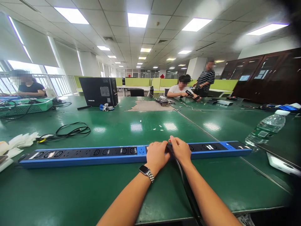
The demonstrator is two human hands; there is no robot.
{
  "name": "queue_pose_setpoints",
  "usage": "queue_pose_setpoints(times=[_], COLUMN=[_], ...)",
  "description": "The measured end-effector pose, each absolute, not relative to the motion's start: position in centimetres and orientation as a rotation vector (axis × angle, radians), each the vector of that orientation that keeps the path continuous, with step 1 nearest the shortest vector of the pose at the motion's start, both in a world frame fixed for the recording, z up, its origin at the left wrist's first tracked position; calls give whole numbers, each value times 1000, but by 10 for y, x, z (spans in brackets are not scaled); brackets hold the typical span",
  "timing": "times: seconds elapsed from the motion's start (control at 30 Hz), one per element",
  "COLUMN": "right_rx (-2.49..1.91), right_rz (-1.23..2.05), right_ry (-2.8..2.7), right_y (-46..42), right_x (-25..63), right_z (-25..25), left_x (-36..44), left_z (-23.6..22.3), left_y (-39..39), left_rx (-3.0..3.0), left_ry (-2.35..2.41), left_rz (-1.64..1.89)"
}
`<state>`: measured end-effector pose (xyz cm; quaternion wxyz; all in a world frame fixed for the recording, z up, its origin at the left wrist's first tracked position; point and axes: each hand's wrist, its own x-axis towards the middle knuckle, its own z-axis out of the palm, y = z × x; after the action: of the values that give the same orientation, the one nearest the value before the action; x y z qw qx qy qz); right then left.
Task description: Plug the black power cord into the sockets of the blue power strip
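A long blue power strip (82,160) with black socket panels lies across the green table before me. My left hand (157,153), with a watch on its wrist, rests over the strip's middle, its fingers curled in at the upper end of a thick black cable (184,182). Close on its right, my right hand (180,151) is also closed around the cable's upper end, thumb and fingers near the left hand's. The cable runs down between my forearms and past the table's front edge. What lies between the fingertips is mostly hidden.
Left of the strip are a coiled black cord (72,130), crumpled white tissue (21,141) and a green basket (37,106). A plastic bottle (268,127) leans at right. Farther back stand a black computer case (98,91), a seated person (180,88) and a standing person (207,78).
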<state>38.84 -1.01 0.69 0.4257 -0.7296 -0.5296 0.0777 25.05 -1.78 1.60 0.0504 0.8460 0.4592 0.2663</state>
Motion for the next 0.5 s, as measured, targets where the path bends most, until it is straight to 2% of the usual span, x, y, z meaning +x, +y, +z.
queue_pose_setpoints(times=[0.5], right_rx=[-1871], right_rz=[204], right_ry=[-1303], right_y=[-10], right_x=[388], right_z=[8], left_x=[254], left_z=[10], left_y=[-17], left_rx=[2540], left_ry=[1383], left_rz=[935])
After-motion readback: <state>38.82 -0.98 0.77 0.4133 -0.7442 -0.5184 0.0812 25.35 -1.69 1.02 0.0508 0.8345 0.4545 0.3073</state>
